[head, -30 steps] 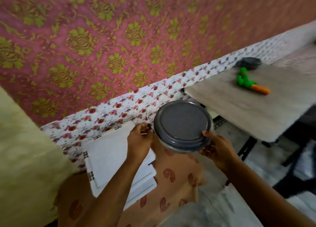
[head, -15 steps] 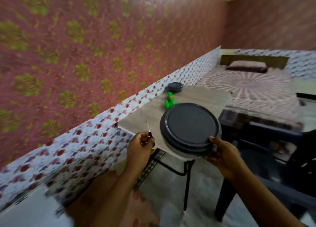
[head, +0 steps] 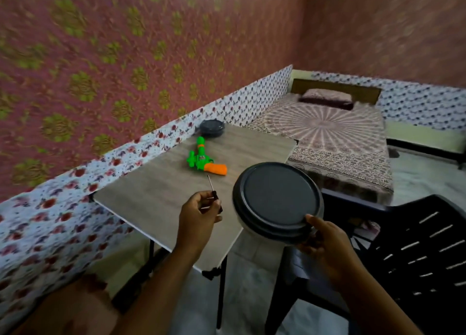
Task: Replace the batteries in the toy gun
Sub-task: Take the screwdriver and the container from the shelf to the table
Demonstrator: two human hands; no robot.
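Lidded round container point(head: 277, 203) contents hidden, right hand point(head: 325, 246) grips its rim at 5 o'clock; left hand point(head: 199, 216) pinches probably a screwdriver point(head: 213, 193); toy gun point(head: 204, 159) lies on table point(head: 156, 190) at 12 o'clock

A grey wood-grain tabletop point(head: 156, 196) is standing against the wall. A green and orange toy gun point(head: 203, 159) is lying on it, and a dark lidded container point(head: 211, 128) is sitting at its far edge.

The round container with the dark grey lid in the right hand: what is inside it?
Its contents cannot be seen. The dark grey lid covers the whole top of the round container, whose pale wall shows only below the rim. The right hand holds its near edge.
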